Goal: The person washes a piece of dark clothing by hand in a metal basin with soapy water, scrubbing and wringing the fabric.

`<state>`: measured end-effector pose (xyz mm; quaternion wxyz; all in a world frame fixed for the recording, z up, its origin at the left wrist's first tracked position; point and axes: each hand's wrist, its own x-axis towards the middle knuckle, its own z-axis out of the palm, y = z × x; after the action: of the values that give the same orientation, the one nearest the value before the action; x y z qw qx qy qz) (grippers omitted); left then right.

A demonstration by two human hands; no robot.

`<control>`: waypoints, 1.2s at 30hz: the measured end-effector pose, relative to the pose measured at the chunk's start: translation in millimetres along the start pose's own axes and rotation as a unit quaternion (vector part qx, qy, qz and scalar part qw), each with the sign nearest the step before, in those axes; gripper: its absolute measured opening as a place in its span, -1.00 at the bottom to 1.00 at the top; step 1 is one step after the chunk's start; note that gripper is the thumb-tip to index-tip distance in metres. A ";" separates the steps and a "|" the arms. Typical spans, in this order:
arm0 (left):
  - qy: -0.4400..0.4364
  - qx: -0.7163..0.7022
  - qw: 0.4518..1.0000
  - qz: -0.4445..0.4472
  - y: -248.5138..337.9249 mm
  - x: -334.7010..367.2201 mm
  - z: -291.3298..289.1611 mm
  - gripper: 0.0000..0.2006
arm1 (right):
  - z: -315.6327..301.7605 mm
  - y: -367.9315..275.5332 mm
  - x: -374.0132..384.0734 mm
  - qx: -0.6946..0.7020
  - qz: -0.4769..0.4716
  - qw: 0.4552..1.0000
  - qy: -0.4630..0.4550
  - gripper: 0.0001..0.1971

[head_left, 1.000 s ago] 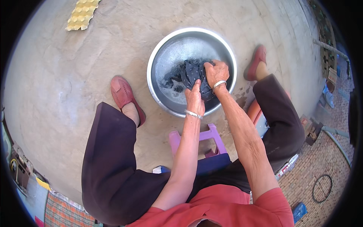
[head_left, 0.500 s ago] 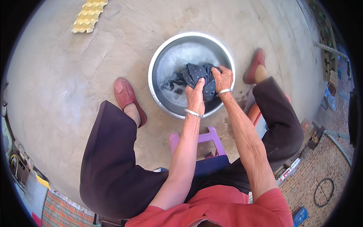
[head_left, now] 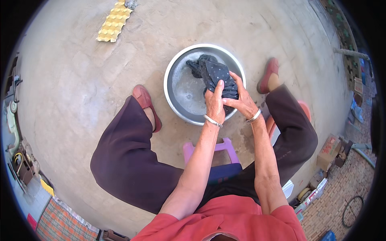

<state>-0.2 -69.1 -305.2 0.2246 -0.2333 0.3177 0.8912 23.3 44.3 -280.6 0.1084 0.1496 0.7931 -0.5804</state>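
Observation:
A bunched dark cloth with small pale dots [head_left: 217, 75] is held over the right side of a round metal basin [head_left: 167, 89], which holds some cloudy water. My left hand [head_left: 215, 103] grips the cloth's near side, thumb laid along the top. My right hand [head_left: 243, 100] clasps its right side, with the fingers along the outer edge and the thumb reaching toward my left hand. One end of the cloth hangs toward the basin's far wall. Folds hide the fingertips of my left hand. Each wrist wears a light-coloured bangle.
The basin stands on a concrete floor between my feet in red shoes [head_left: 143, 96]. A purple stool [head_left: 225, 145] is close in front of me. An orange tub [head_left: 304, 109] sits beside my right leg. A yellow egg tray [head_left: 115, 22] lies far left, cardboard boxes [head_left: 329, 150] to the right.
The cloth's trailing end has shifted from the basin's left to its far side. My right hand has turned and opened from a tight clutch into a wider clasp. The whole view has shifted slightly.

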 end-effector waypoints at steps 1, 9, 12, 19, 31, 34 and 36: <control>0.011 -0.013 1.000 -0.011 -6.2 6.2 -14.3 -0.65 | 9.0 11.3 4.9 -0.040 0.008 0.999 0.005 0.00; 0.067 -0.163 0.963 -0.206 -45.9 33.3 -110.6 -0.43 | 24.5 28.1 -16.0 -0.236 0.105 0.965 -0.035 -0.50; -0.026 -0.193 0.954 -0.228 -32.9 53.0 -107.0 -0.37 | 22.1 0.2 -43.8 -0.139 0.038 0.988 -0.049 -0.62; -0.055 0.002 0.990 -0.132 -77.6 69.0 -161.3 -0.74 | 96.2 -1.3 -19.0 -0.208 0.009 0.957 0.202 -0.75; 0.018 -0.316 0.929 -0.191 -85.9 50.2 -149.9 -0.73 | 118.9 -1.0 -6.8 -0.233 0.002 0.964 0.126 -0.56; 0.087 -0.182 0.964 -0.172 -63.0 37.3 -109.7 -0.77 | 110.0 40.9 26.0 -0.277 0.096 0.931 0.218 -0.64; 0.111 -0.042 0.987 -0.108 -64.9 40.0 -86.4 -0.74 | 64.0 54.1 77.0 -0.219 0.255 0.926 0.172 -0.66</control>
<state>27.4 -71.8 -417.0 0.2728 -0.3730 0.2764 0.8426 -28.9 7.1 -374.6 0.1445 0.4171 0.8419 -0.3104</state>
